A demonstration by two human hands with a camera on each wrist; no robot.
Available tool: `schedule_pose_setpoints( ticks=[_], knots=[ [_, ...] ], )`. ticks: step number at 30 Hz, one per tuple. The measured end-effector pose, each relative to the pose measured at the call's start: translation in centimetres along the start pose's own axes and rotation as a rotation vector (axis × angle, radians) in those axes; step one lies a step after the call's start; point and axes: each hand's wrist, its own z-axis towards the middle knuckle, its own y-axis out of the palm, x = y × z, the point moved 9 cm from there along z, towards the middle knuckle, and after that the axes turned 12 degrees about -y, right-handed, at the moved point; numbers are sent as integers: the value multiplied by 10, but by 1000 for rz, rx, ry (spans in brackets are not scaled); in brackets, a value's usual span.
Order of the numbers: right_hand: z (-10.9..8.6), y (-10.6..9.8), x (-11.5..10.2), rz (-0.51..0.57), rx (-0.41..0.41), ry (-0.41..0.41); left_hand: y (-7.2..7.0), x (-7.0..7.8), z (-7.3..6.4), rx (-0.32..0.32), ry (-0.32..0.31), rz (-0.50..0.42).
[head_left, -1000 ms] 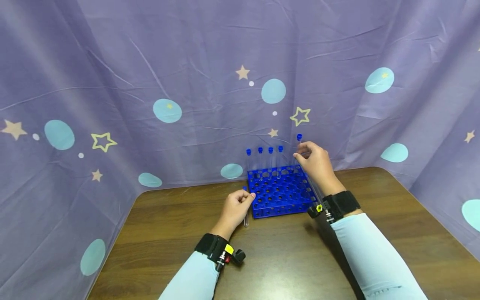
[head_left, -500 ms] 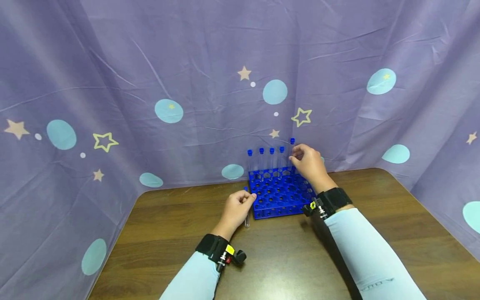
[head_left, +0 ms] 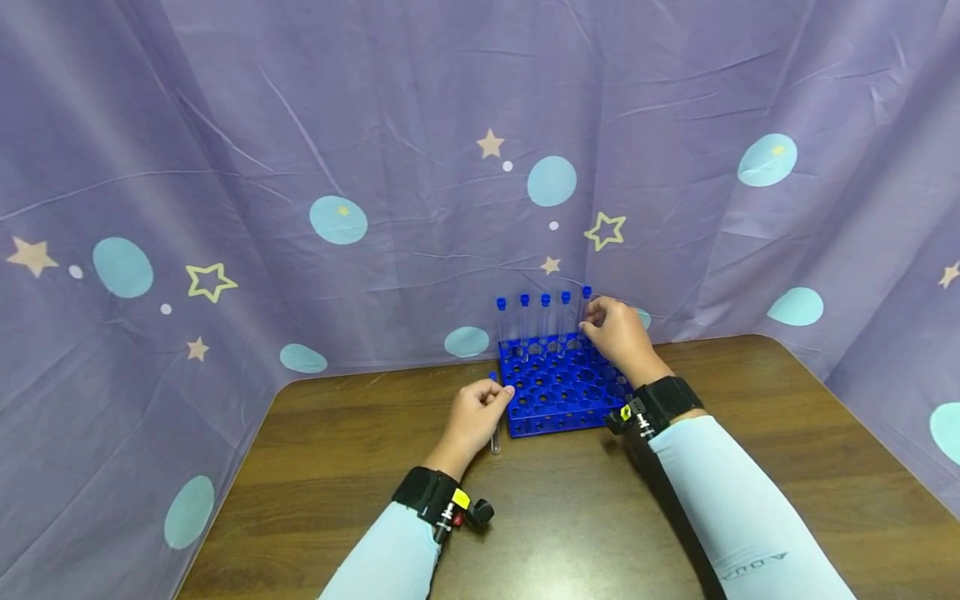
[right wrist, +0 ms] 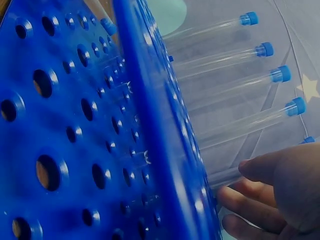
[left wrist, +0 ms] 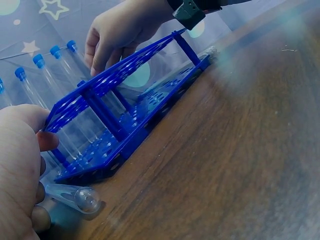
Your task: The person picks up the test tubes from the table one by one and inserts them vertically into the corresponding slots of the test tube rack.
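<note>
Presently, right hand [head_left: 619, 332] pinches end tube [head_left: 585, 306], standing to its left; left hand [head_left: 471, 417] grips loose tube [left wrist: 74, 197], protruding below.

Wrist views: same rack [right wrist: 143, 125], seemingly close-up

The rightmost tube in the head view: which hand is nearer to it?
Right. The right hand touches that tube; the left hand is at the opposite side of the rack.

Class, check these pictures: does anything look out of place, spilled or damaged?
One capped test tube stands out: it's in the left hand, outside the blue test-tube rack, whose back row holds five other tubes. No spill or damage shows.
</note>
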Motion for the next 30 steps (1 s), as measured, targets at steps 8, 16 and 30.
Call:
schedule_pose_setpoints(
  ticks=[8,16,30],
  knots=[
    [-1,0,0,-5,5,-13,0,2,0,10,-5,-6],
    [-1,0,-1,-3,13,-22,0,0,0,-1,-13,-1],
    [-12,-14,7,30,-15,23,1,-1,-1,-11,-25,6]
  ],
)
